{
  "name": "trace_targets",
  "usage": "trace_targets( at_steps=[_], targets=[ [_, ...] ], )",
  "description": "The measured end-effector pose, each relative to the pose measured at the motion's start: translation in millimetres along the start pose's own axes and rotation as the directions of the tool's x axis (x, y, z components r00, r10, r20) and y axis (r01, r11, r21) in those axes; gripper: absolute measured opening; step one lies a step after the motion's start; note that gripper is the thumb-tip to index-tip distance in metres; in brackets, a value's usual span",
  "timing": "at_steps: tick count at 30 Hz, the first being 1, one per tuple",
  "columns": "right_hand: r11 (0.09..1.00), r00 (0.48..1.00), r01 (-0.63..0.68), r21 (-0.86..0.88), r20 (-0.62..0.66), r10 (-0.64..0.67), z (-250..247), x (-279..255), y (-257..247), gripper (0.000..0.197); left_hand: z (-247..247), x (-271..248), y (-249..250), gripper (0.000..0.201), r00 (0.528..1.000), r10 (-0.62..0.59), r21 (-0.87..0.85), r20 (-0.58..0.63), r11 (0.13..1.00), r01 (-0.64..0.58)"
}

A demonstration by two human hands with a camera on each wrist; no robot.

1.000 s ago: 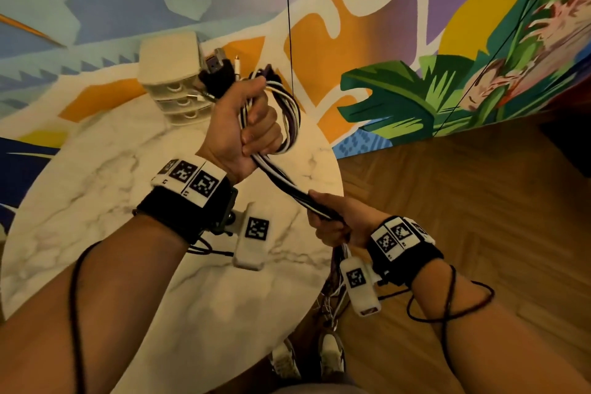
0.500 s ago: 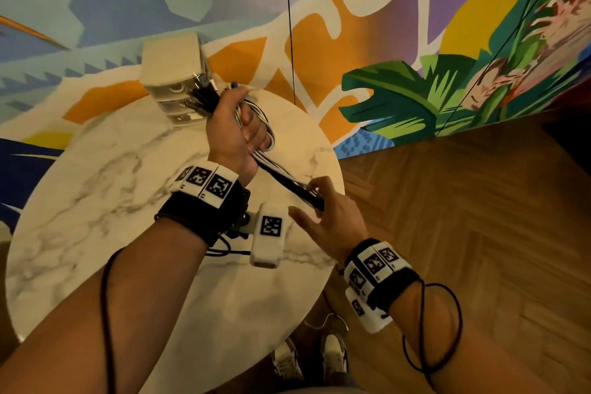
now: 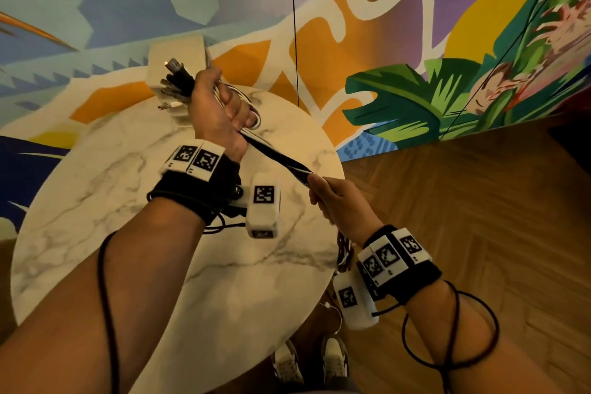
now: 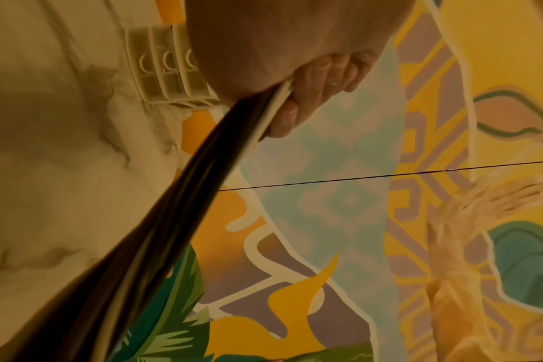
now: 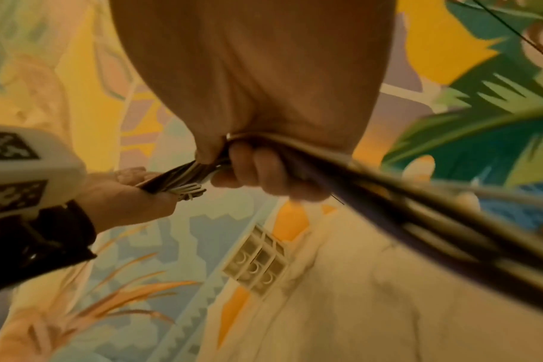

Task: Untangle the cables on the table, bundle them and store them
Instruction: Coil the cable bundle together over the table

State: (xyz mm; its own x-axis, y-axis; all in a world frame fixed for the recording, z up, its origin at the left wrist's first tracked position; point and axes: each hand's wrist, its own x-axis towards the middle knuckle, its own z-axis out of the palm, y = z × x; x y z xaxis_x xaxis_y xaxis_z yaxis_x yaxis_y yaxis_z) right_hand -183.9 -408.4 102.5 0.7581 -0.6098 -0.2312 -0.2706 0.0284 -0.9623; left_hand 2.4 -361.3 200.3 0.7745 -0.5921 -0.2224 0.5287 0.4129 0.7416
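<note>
A bundle of black and white cables (image 3: pixel 277 160) stretches taut across the round marble table (image 3: pixel 134 201). My left hand (image 3: pixel 224 109) grips its upper part, with several connector ends (image 3: pixel 175 72) sticking out above the fist and a small loop beside the fingers. My right hand (image 3: pixel 323 193) grips the bundle lower down, at the table's right edge, and the remaining cable (image 3: pixel 343 249) hangs below it. The left wrist view has my fingers (image 4: pixel 310 98) wrapped round the cables (image 4: pixel 171 208). In the right wrist view my right fingers (image 5: pixel 264 171) hold the cables (image 5: pixel 419 215).
A small cream drawer unit (image 3: pixel 179 51) stands at the table's far edge, just behind my left hand, also in the wrist views as drawer unit (image 4: pixel 168 71) and drawer unit (image 5: pixel 257 259). A painted wall lies behind, and wooden floor (image 3: pixel 463 233) to the right.
My right hand, loose beside the bundle half a second ago, now grips it at the table edge. The coil by my left hand has shrunk to a small loop.
</note>
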Motion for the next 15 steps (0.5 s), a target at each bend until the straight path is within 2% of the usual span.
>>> trace_targets(
  at_steps=[2, 4, 5, 7, 9, 12, 15],
  targets=[
    [0.972, 0.985, -0.168, 0.166, 0.072, 0.157, -2, 2, 0, 0.049, -2, -3, -4, 0.045, 0.996, -0.026, -0.026, 0.083, 0.999, 0.028],
    [0.931, 0.959, -0.273, 0.244, 0.147, 0.242, -6, 6, -1, 0.052, -4, -7, -7, 0.048, 0.982, -0.065, -0.029, 0.176, 0.997, 0.071],
    [0.942, 0.959, -0.271, 0.198, 0.144, 0.246, -9, 10, -1, 0.053, -4, -8, -9, 0.049, 0.974, -0.080, -0.011, 0.210, 0.996, 0.084],
    [0.970, 0.965, -0.234, -0.061, 0.105, 0.239, -17, 14, -6, 0.055, -3, -11, -11, 0.051, 0.964, -0.106, 0.054, 0.244, 0.994, 0.095],
    [0.933, 0.972, -0.210, -0.293, 0.044, 0.232, -24, 17, -12, 0.058, -1, -15, -13, 0.050, 0.963, -0.118, 0.120, 0.242, 0.989, 0.091],
    [0.847, 0.982, -0.188, -0.497, -0.072, 0.175, -22, 18, -13, 0.059, 1, -21, -17, 0.049, 0.970, -0.109, 0.161, 0.217, 0.984, 0.074],
    [0.781, 0.969, -0.157, -0.605, -0.248, 0.003, -8, 15, 3, 0.057, 4, -26, -21, 0.048, 0.979, -0.087, 0.148, 0.183, 0.987, 0.060]
  ],
)
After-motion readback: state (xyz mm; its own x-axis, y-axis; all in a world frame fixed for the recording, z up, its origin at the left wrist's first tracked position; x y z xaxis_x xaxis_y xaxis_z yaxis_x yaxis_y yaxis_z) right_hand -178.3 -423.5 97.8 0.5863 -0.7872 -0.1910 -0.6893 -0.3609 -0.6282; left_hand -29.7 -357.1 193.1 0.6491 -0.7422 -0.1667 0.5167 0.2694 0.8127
